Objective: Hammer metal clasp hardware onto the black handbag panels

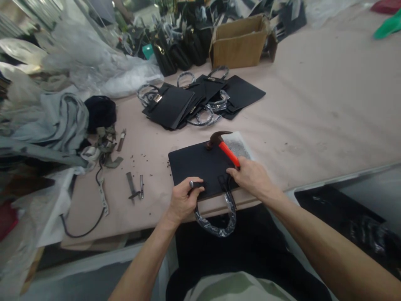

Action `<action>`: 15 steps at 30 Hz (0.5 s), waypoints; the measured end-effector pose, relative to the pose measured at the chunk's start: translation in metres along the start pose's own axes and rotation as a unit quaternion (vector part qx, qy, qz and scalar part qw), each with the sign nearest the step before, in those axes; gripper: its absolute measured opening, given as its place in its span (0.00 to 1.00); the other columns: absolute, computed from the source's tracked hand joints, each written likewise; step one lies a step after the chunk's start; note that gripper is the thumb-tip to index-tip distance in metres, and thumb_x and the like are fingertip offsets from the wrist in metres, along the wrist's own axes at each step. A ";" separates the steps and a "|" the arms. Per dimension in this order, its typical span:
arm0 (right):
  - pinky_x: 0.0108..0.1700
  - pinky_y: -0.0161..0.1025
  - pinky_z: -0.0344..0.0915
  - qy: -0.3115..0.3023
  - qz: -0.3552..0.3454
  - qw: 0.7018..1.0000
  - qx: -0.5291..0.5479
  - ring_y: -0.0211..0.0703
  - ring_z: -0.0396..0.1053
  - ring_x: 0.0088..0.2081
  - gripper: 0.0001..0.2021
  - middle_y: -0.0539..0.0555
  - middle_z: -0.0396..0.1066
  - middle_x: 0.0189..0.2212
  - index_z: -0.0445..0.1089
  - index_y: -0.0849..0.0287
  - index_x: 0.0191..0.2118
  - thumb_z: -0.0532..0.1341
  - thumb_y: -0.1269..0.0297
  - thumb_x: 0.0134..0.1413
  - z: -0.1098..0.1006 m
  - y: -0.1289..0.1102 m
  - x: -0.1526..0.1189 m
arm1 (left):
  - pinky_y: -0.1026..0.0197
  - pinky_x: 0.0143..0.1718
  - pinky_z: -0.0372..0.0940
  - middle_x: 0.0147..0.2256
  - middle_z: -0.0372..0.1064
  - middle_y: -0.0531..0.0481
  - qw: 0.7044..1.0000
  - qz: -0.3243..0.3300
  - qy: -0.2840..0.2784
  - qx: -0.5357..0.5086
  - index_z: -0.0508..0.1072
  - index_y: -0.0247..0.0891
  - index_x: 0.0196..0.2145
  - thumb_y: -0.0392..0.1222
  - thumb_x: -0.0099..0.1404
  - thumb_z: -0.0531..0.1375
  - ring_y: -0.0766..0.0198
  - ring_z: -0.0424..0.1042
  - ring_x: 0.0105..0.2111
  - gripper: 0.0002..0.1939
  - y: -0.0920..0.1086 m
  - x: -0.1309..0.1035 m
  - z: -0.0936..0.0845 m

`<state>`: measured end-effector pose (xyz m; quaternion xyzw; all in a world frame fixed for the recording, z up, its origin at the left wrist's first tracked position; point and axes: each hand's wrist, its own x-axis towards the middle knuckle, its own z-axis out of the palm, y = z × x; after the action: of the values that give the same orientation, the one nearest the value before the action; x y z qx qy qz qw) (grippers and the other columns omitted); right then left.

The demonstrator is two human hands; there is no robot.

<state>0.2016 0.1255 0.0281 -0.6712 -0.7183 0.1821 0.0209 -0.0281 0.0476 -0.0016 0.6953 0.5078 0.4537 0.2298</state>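
A black bag panel [197,163] lies flat at the table's near edge, its plastic-wrapped handle [230,213] hanging over that edge. My left hand [186,194] is closed around a short metal punch [194,184], whose tip end is at the panel near the handle's left base. In my right hand [250,175] is a claw hammer [228,152] with an orange grip, held by the handle. The hammer's dark head is over the panel's far part, beside a pale white block [239,144]; I cannot tell whether it touches either.
More black panels with wrapped handles [175,104] are piled farther back. Behind them stand a cardboard box [239,44] and black bags [163,54]. Two slim tools [133,188] and scattered black bits lie left. A power strip [102,198] with cable and heaped cloth [62,113] are farther left.
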 end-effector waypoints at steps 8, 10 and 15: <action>0.35 0.46 0.64 -0.018 0.008 1.000 0.004 0.60 0.76 0.37 0.19 0.65 0.77 0.36 0.72 0.61 0.45 0.59 0.49 0.62 -0.001 0.000 0.002 | 0.61 0.44 0.75 0.38 0.81 0.49 0.998 -0.053 0.027 0.005 0.78 0.39 0.40 0.35 0.67 0.63 0.61 0.81 0.39 0.05 0.000 0.001 -0.003; 0.34 0.46 0.63 -0.017 0.008 1.000 0.002 0.60 0.75 0.37 0.19 0.65 0.77 0.35 0.72 0.61 0.45 0.59 0.49 0.62 -0.001 0.000 0.002 | 0.61 0.45 0.75 0.39 0.81 0.48 1.000 -0.011 0.025 0.008 0.78 0.38 0.41 0.34 0.67 0.63 0.62 0.81 0.39 0.06 0.001 0.001 -0.002; 0.33 0.42 0.61 -0.014 0.013 1.000 -0.016 0.56 0.76 0.36 0.19 0.63 0.77 0.34 0.71 0.61 0.45 0.59 0.48 0.62 0.001 0.000 0.001 | 0.62 0.47 0.75 0.40 0.81 0.48 0.999 0.024 0.031 0.016 0.78 0.38 0.41 0.33 0.67 0.63 0.62 0.81 0.41 0.06 0.004 0.001 0.007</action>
<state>0.2012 0.1264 0.0274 -0.6780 -0.7126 0.1800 -0.0018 -0.0201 0.0479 -0.0009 0.6962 0.5054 0.4723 0.1921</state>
